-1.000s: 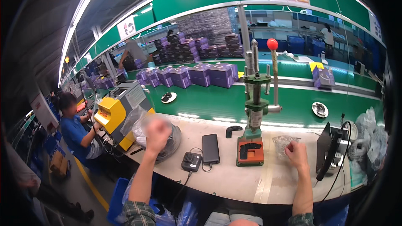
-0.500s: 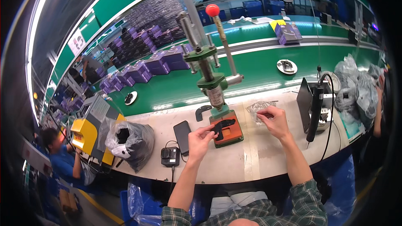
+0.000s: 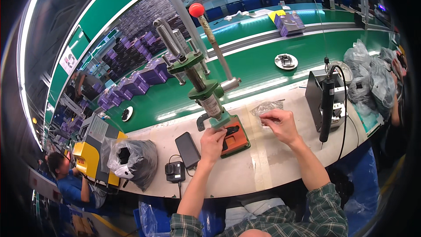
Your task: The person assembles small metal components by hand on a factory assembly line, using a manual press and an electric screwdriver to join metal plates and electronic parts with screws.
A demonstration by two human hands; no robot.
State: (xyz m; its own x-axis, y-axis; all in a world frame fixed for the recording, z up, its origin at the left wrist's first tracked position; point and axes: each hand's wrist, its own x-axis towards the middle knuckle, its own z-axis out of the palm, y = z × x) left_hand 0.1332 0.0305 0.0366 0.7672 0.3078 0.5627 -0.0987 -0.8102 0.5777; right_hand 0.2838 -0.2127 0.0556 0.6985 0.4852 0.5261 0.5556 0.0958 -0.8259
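A green hand-lever press [image 3: 206, 90] with a red knob stands on the bench over an orange fixture [image 3: 237, 143] on a green base. A black curved plastic part [image 3: 230, 132] lies on the fixture, partly covered by my fingers. My left hand [image 3: 212, 145] has its fingertips closed on the near left end of that part, close under the press head. To the right, my right hand [image 3: 281, 127] hovers with thumb and fingers pinched; whatever is between them is too small to make out. Beside its fingertips lies a clear plastic bag [image 3: 265, 109]. Another black curved piece [image 3: 202, 122] rests left of the press.
Left on the bench are a black phone-like slab [image 3: 187, 150], a small black cabled device [image 3: 175, 171], a grey plastic bag [image 3: 135, 162] and a yellow-grey machine [image 3: 94, 149]. A hanging black electric screwdriver [image 3: 326, 109] is at right. Behind runs a green conveyor [image 3: 245, 77] carrying round white parts.
My left hand has moved a little farther in over the fixture, and the black part sits closer to it. My right hand stays pinched near the bag. The whole view has shifted slightly.
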